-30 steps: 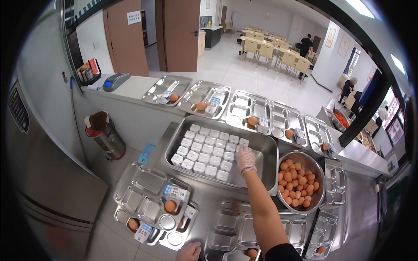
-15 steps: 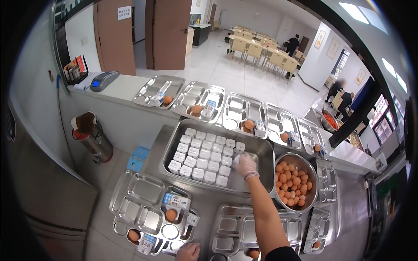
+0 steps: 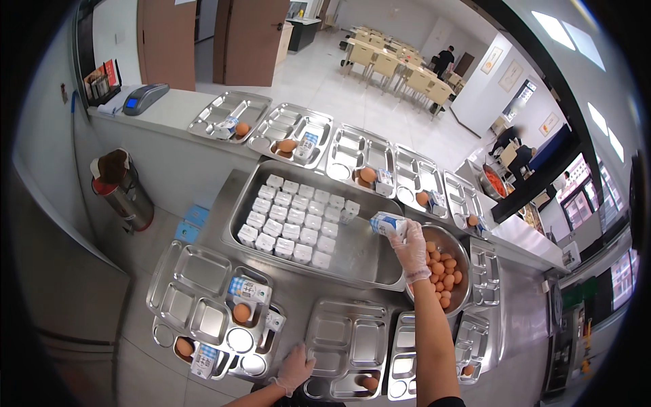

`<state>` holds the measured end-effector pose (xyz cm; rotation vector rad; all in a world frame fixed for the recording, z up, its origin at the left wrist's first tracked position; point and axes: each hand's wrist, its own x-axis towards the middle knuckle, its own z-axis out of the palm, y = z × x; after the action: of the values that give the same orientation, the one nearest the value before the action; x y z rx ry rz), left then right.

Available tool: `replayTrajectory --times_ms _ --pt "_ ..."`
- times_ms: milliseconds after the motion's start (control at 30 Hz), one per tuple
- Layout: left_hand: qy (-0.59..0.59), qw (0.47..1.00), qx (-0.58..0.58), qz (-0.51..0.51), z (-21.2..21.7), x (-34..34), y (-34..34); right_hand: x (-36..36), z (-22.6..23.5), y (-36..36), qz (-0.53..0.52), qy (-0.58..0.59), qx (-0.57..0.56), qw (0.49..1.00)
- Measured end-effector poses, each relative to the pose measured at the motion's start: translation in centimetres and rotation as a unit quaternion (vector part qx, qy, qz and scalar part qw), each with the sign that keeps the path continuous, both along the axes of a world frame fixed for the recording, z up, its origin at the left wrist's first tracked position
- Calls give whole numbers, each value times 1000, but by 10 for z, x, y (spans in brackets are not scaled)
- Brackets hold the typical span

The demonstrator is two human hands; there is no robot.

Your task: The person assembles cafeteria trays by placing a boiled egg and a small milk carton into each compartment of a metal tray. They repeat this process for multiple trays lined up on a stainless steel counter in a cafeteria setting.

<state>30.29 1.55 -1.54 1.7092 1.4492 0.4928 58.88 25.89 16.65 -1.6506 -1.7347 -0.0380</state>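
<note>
My gloved right hand (image 3: 411, 252) grips a small blue-and-white milk carton (image 3: 388, 224), raised over the right end of the deep steel pan (image 3: 363, 254). Rows of similar white cartons (image 3: 291, 220) stand in the pan's left part. Beside my right wrist is a steel bowl (image 3: 464, 275) of brown eggs (image 3: 437, 268), partly covered by the hand and forearm. My gloved left hand (image 3: 297, 370) has its fingers curled at the left edge of a steel compartment tray (image 3: 331, 353). An egg (image 3: 369, 383) lies in that tray's near compartment.
Stacked trays (image 3: 205, 267) with eggs and cartons stand at the left; more trays (image 3: 405, 346) lie at the right. A row of trays (image 3: 293, 122), each with an egg and a carton, lines the far counter (image 3: 178, 108). A bin (image 3: 129, 200) stands on the floor.
My right hand has lifted a carton out of the pan and moved right with it. My left hand has come forward to the tray's edge. The whole view has shifted slightly.
</note>
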Motion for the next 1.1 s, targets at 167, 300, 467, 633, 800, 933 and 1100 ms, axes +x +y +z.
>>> replayTrajectory --times_ms 167,300,467,633,800,933,1100 --pt "-13 999 -15 27 -15 7 -1 6 12 -9 19 -76 84 993" --pt "1 997 5 73 -11 12 0 1 13 -15 57 -129 112 984" --pt "-39 982 103 154 -27 18 0 12 -1 -19 65 -220 97 969" --pt "-60 976 72 198 -21 21 2 25 -22 -26 35 -284 -115 951" --pt "-33 976 62 207 -16 10 7 29 -32 -45 -18 -266 -80 960" --pt "-16 977 32 209 -12 9 8 33 -29 -50 21 -232 -122 965" --pt "-1 977 41 207 -2 8 15 36 -31 -60 31 -233 -152 960"
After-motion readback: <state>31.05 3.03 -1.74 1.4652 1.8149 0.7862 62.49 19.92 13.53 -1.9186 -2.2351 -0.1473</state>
